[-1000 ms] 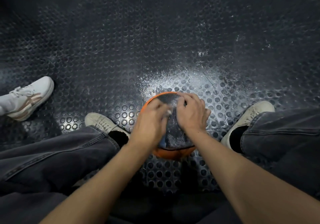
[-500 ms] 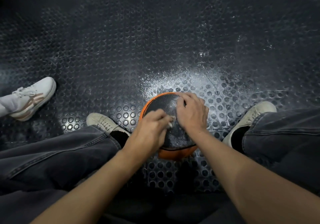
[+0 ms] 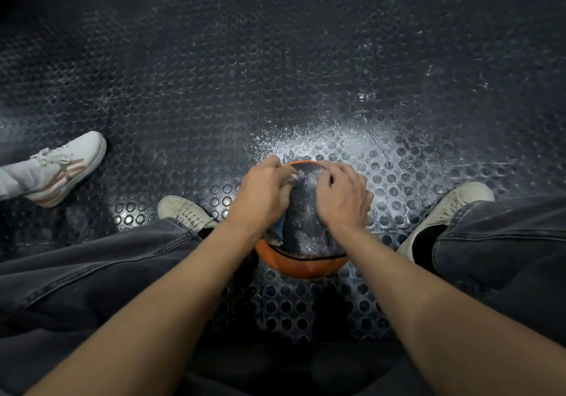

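Observation:
An orange and black ball (image 3: pixel 306 242) sits on the studded floor between my feet. My left hand (image 3: pixel 260 196) is curled round a small pale and bluish cloth (image 3: pixel 277 233) and presses it on the ball's upper left side. A bit of the cloth shows at its fingertips and below its wrist. My right hand (image 3: pixel 343 196) lies on the ball's upper right side with its fingers curved over the surface, steadying it. The hands hide much of the ball's top.
Black rubber floor with round studs (image 3: pixel 275 74), dusted white around the ball. My two pale shoes (image 3: pixel 183 212) (image 3: pixel 453 205) flank the ball. Another person's white shoe (image 3: pixel 67 166) stands at the left.
My left hand has slid with the cloth from the ball's near left side up toward its far top. My right hand has stayed on the ball.

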